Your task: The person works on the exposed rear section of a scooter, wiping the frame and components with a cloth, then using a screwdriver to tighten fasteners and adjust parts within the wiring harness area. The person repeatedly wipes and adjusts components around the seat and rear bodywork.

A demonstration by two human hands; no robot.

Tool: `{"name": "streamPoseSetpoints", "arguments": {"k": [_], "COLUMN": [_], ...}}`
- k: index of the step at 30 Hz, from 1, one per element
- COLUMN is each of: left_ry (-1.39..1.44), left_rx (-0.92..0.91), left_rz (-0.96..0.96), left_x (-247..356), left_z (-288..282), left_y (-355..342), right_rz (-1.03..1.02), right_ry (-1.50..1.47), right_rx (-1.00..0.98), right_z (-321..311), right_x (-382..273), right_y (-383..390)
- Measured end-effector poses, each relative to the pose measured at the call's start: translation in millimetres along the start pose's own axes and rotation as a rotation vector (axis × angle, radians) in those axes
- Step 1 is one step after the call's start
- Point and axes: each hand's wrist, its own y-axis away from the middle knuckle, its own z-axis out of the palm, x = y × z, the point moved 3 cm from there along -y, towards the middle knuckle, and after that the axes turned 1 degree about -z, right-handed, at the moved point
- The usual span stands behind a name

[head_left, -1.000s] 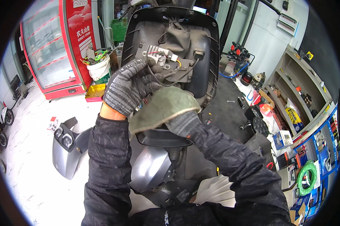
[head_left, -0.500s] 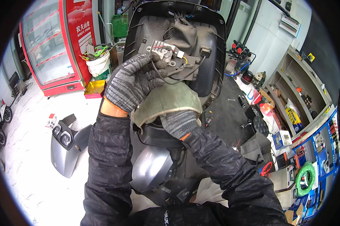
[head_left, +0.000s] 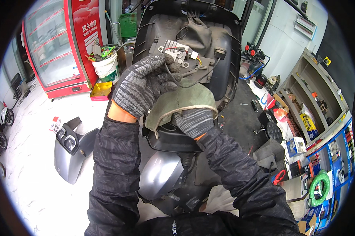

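Note:
My gloved left hand point(head_left: 142, 86) has its fingers curled round a black cable point(head_left: 173, 78) below the finned metal regulator point(head_left: 173, 51), which has red and yellow wires and a white connector point(head_left: 194, 54). My gloved right hand point(head_left: 195, 122) reaches under a green cloth flap point(head_left: 185, 96), its fingertips hidden. The flap hangs above a black plastic part point(head_left: 169, 143) inside the opened front of a scooter point(head_left: 224, 86). A silver body panel point(head_left: 161, 173) sits below.
A detached silver panel point(head_left: 71, 157) lies left on the floor, near a yellow tray point(head_left: 100, 91), a bucket point(head_left: 106, 69) and a red fridge point(head_left: 55, 51). To the right are a compressor point(head_left: 256, 59), a shelf unit point(head_left: 315, 100), scattered tools and boxes point(head_left: 295, 146).
My right hand has pushed further under the flap, whose front edge now arches over it. My left hand keeps its curl on the cable. The scooter sits slightly further right in the picture.

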Motion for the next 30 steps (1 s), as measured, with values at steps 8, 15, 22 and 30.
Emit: {"name": "streamPoseSetpoints", "arguments": {"k": [8,15,22,30], "left_ry": [0.009,0.026,0.020,0.030], "left_rx": [0.095,0.062,0.028,-0.008], "left_rz": [0.004,0.008,0.015,-0.003], "left_x": [-1.1,-1.5,-0.4,-0.4], "left_z": [-0.6,-1.3,-1.4,-1.5], "left_y": [-0.4,-4.7,-1.1,-2.2], "right_rz": [-0.293,-0.242,-0.406,-0.306], "right_ry": [-0.088,0.074,-0.015,0.115], "right_rx": [0.089,0.101,0.162,0.105], "right_z": [-24.1,-26.2,-33.9,-29.2], "right_x": [31.0,20.7,30.1,21.6], "right_y": [-6.0,-6.8,-4.1,-6.8]}}
